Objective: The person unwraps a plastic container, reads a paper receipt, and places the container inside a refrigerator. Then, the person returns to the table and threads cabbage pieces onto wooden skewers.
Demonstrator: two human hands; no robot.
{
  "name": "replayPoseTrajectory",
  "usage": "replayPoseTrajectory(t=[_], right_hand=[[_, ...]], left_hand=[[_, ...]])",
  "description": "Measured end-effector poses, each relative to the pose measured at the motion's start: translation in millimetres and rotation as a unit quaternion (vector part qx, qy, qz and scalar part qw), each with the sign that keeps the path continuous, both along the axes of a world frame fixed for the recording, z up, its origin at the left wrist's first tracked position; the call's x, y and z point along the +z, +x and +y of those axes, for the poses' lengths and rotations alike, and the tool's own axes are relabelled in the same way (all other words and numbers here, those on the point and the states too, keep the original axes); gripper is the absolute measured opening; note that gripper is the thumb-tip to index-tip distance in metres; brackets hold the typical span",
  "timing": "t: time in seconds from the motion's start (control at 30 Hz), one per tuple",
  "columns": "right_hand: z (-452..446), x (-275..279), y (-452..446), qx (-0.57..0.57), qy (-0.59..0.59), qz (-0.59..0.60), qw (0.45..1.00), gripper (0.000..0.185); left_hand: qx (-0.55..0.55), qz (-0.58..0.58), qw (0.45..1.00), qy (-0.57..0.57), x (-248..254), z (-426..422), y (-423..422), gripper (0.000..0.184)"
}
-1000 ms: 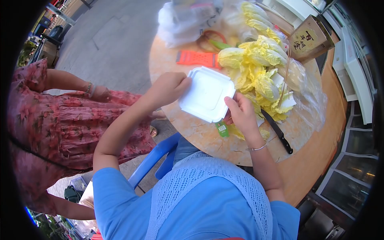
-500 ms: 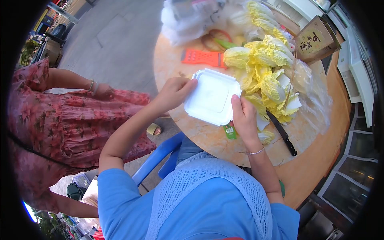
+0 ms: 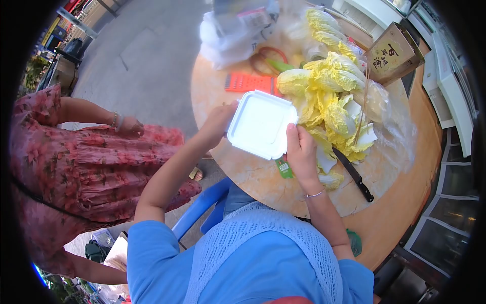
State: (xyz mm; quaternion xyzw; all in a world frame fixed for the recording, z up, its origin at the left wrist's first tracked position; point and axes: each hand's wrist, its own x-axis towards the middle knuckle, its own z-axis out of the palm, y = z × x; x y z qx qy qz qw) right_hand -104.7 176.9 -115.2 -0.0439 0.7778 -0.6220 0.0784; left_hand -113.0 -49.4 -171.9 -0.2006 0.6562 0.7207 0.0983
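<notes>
White square plastic container with tabbed edges is held up over the round, marble-patterned tabletop, near the rim closest to the body, with its broad flat face turned upward. Its left side is gripped by the left hand, whose thumb is laid along the edge, the other fingers being mostly hidden. Its lower right edge is pinched by the right hand, the thumb being pressed on the upper face while the fingers are kept behind. A thin silver-coloured bracelet is worn on the right wrist. Just beyond the container, a flat orange slotted grater is seen. A heap of pale yellow, leafy cabbage is spread to the right of it, and a black-handled knife is laid beside the heap, its handle pointed away from the leaves. A small green packet with a printed label is partly covered from view by the container's lower corner. Behind the cabbage, a brown bag with dark lettering is stood. At the left, a red floral dress is worn by another person, by whom the container is not touched.
</notes>
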Motion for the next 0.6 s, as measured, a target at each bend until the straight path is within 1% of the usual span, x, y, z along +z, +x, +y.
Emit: replayPoseTrajectory(t=[0.07,0.13,0.2,0.23,0.3,0.33,0.37,0.4,0.43,0.47,0.5,0.57,0.6], right_hand=[[-1,-15,-7,-0.022,0.045,0.066,0.997,0.042],[-5,-17,-10,-0.029,0.034,0.063,0.997,0.043],[-7,-14,-11,-0.035,0.023,0.059,0.997,0.044],[-6,-12,-11,-0.027,0.011,0.046,0.999,0.044],[-4,-6,-11,-0.015,0.000,0.037,0.999,0.044],[-2,2,-9,-0.011,-0.038,-0.023,0.999,0.044],[-2,7,-8,-0.006,-0.076,-0.083,0.994,0.043],[3,7,-11,0.001,-0.077,-0.082,0.994,0.043],[13,8,-18,-0.001,0.023,0.001,1.000,0.042],[20,9,-27,-0.002,0.119,0.088,0.989,0.040],[20,15,-38,0.010,0.116,0.093,0.989,0.040],[12,36,-67,0.037,0.166,0.287,0.943,0.039],[1,41,-87,0.096,0.185,0.326,0.922,0.039]], left_hand=[[0.009,0.005,1.000,0.005,13,7,-2,0.043],[0.018,0.008,1.000,0.012,21,13,-3,0.043],[0.062,-0.004,0.998,0.023,26,17,-4,0.043],[0.062,-0.001,0.998,0.024,30,18,-5,0.043],[0.131,-0.005,0.986,0.098,39,19,-4,0.045],[0.135,-0.003,0.986,0.098,43,18,-1,0.045],[0.180,0.035,0.976,0.117,47,16,4,0.045],[0.226,0.073,0.962,0.135,51,13,11,0.044],[0.235,0.077,0.960,0.134,46,8,22,0.044],[0.231,0.093,0.967,0.049,36,2,38,0.043],[0.226,0.105,0.968,-0.038,30,2,53,0.042],[0.149,0.061,0.987,-0.005,37,24,80,0.044],[0.125,0.051,0.990,-0.040,45,43,85,0.048]])
